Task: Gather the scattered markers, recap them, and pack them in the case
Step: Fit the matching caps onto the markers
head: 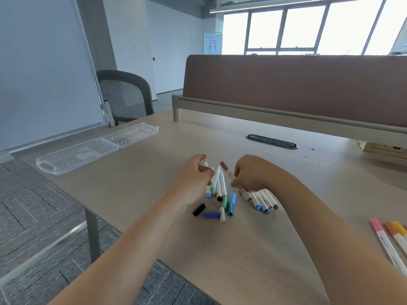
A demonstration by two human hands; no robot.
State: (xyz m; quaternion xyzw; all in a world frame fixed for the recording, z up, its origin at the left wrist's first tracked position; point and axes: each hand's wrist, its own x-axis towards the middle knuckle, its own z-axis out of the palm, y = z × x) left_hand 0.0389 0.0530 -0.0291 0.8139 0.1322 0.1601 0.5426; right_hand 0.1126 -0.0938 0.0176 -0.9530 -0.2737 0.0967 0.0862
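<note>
Beige desk (pixel 154 172), mid-recapping: brown-capped marker (pixel 229 172) pinched in right hand (pixel 250 175), white-barrelled marker (pixel 217 176) gripped in curled left hand (pixel 195 176), both over the pile (pixel 222 192) at desk centre. Next up, matching a loose cap (pixel 198 209) to its tip and pressing squarely home (five loose, seemingly: black, blue, teal, light blue, cream). Further out, four finished markers (pixel 265 201) beside the right hand, three coloured markers (pixel 387 236) at the right edge, one clear case (pixel 97 146) open far left.

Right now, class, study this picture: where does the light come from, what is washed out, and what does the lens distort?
Head view: daylight enters through the windows, washed out white; the wide lens tilts the whiteboard and stretches the forearms; the left hand and right hand look slightly soft, the markers clearer.
</note>
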